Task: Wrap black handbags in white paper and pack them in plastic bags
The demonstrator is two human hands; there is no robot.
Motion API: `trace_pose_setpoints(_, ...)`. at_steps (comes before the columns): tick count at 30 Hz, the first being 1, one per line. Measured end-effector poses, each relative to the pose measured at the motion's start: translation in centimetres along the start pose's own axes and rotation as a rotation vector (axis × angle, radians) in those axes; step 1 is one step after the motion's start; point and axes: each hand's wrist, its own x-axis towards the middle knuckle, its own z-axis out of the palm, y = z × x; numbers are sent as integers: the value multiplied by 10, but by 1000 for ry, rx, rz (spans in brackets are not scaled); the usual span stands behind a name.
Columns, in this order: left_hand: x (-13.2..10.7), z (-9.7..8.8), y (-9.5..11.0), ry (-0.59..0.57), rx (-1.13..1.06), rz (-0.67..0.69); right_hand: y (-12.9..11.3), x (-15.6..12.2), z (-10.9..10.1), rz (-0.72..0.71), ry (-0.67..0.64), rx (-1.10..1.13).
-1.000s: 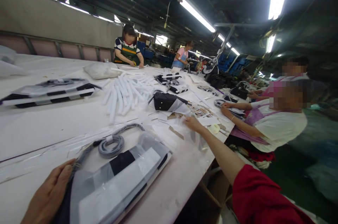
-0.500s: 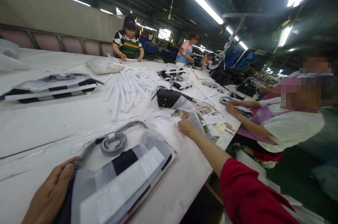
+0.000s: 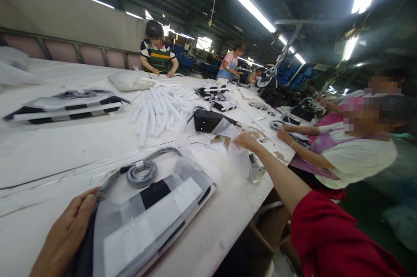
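A dark handbag (image 3: pixel 156 195), partly covered in translucent film with a white padded strip on top, lies flat in front of me. Its grey-wrapped strap (image 3: pixel 142 174) is coiled at the far edge. My left hand (image 3: pixel 70 229) grips the bag's left side near the base of the strap, thumb on top. Farther right, my right hand (image 3: pixel 247 141) is closed on a thin translucent sheet (image 3: pixel 238 157), which hangs down from the fingers. The sheet partly hides a grey tape dispenser-like object (image 3: pixel 256 169) by the table edge.
White foam tubes (image 3: pixel 153 111) are piled mid-table, beside a black bag (image 3: pixel 210 120) and paper scraps. Another wrapped bag (image 3: pixel 68 109) lies at left. A co-worker (image 3: pixel 342 151) handles a coiled strap at right; another person (image 3: pixel 159 53) stands across the white table (image 3: pixel 48 151).
My right hand has moved slightly right and up and now holds up a translucent sheet, over the grey object. My left hand stays on the bag.
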Motion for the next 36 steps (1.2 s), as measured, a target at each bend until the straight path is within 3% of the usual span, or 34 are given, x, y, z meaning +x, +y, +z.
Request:
trace_pose_setpoints(3, -5, -4, 12, -77, -81, -59, -10, -5, -4, -13, 30, -57)
trace_pose_setpoints(7, -10, -5, 15, -54, -156, -55, -29, -30, -11, -62, 115, -141)
trace_pose_setpoints(11, -13, -4, 11, -28, -229, 2, -37, -68, 6, -119, 175, -49)
trace_pose_setpoints(13, -13, -4, 8, -16, -266, 13, -35, -94, 26, -37, -2, 224)
trace_pose_setpoints(18, -13, -2, 5, -25, -398, 16, -44, -176, 85, 367, -705, 1086)
trace_pose_setpoints(20, -14, 0, 4, -42, -494, 5, -60, -202, 102, 462, -894, 1368)
trace_pose_setpoints(22, -15, 2, 4, -72, -587, 2, -81, -216, 116, 541, -999, 1561)
trace_pose_setpoints(24, -16, 4, 4, -85, -651, -4, -101, -220, 126, 617, -992, 1654)
trace_pose_setpoints(28, -18, 4, 7, -77, -793, -22, -127, -215, 138, 744, -836, 1660)
trace_pose_setpoints(32, -20, 1, 9, -141, -1009, -124, -140, -216, 131, 766, -793, 1670)
trace_pose_setpoints(36, -16, 0, 5, -193, -1069, -220, -152, -219, 127, 781, -645, 1750)
